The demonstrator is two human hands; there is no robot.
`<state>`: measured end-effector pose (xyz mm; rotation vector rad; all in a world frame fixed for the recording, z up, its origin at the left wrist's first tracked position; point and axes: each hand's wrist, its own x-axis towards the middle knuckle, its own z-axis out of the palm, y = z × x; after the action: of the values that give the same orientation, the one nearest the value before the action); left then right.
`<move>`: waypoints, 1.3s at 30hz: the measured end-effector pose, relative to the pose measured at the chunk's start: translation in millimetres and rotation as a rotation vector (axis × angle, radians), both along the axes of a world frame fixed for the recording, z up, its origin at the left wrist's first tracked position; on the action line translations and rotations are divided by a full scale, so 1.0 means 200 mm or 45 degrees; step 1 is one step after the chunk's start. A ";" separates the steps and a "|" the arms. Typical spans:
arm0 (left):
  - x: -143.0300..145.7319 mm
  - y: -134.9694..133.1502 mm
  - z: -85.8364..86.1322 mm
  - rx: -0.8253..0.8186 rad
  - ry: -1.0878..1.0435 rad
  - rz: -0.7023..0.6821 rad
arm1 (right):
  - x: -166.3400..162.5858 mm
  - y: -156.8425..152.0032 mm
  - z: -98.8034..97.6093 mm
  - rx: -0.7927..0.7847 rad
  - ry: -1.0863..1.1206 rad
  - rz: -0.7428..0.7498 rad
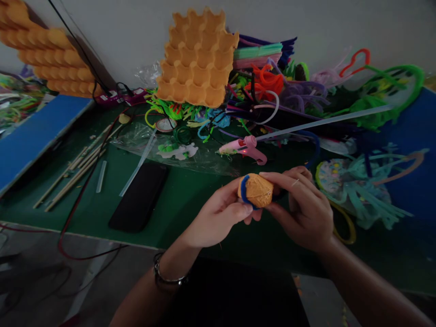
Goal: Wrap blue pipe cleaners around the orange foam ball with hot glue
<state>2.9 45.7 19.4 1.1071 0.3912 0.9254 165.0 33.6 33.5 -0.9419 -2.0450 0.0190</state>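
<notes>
Both my hands hold a small orange egg-carton cup (258,190) over the green table (177,200). A blue pipe cleaner (243,191) runs around the cup's rim. My left hand (218,215) pinches the cup from the left, thumb pressed on the blue pipe cleaner. From the right, my right hand (303,206) grips it with fingers curled over the top. A pink glue gun (243,147) with a long clear glue stick (327,121) lies just beyond my hands.
An orange egg tray (197,59) leans on the wall above a heap of coloured pipe cleaners (272,86). A black phone (139,195) lies left of my hands, with wooden sticks (78,168) and cables (85,181) farther left. Blue boards (34,136) flank the table.
</notes>
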 end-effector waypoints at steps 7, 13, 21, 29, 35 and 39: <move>-0.01 0.02 -0.01 0.035 -0.014 -0.087 | 0.00 0.00 -0.01 -0.035 0.011 0.003; 0.00 0.04 -0.04 -0.048 -0.076 -0.085 | 0.01 0.01 -0.02 -0.046 0.037 0.014; 0.02 0.03 -0.03 -0.067 -0.057 -0.016 | 0.01 0.01 -0.02 -0.092 0.059 -0.010; 0.03 0.03 -0.02 -0.109 -0.036 -0.012 | 0.00 0.02 -0.03 -0.115 0.087 -0.001; 0.03 0.04 -0.02 -0.081 -0.042 -0.007 | 0.00 0.01 -0.03 -0.113 0.083 -0.004; 0.03 0.04 -0.02 -0.068 -0.012 -0.004 | 0.00 0.01 -0.03 -0.108 0.078 -0.022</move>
<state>9.9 54.1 15.0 1.0538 0.4042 0.9126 165.0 36.0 28.4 -0.9994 -1.9925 0.1249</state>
